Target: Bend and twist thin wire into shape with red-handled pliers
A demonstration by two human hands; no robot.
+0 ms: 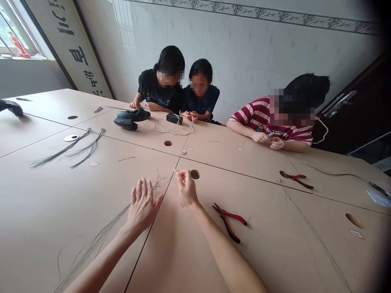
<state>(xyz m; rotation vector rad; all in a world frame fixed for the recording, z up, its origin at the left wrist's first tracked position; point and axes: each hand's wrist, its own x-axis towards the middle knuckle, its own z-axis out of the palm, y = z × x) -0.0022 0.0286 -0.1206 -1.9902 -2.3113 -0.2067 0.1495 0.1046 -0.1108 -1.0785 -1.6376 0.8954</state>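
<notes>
My left hand point(143, 203) lies flat on the table, palm down and fingers stretched out. It rests over a bundle of thin dark wires point(105, 236) that runs toward the lower left; a tangle of wire ends point(157, 181) shows just beyond its fingers. My right hand point(187, 189) is raised a little to the right, fingers curled in and one fingertip pointing left. Whatever those fingers may hold is hidden. A small coil of fine wire point(182, 205) is below that hand. Red-and-black pliers point(229, 221) lie to its right with their handles spread.
Three people sit across the table point(91, 195). Beyond my hands lie wire bundles point(88, 148), a black headset point(131, 118), a black box point(174, 118) with a white cable, and second pliers point(296, 179). Round holes point(194, 174) pierce the tabletop. More wires point(317, 236) trail at right.
</notes>
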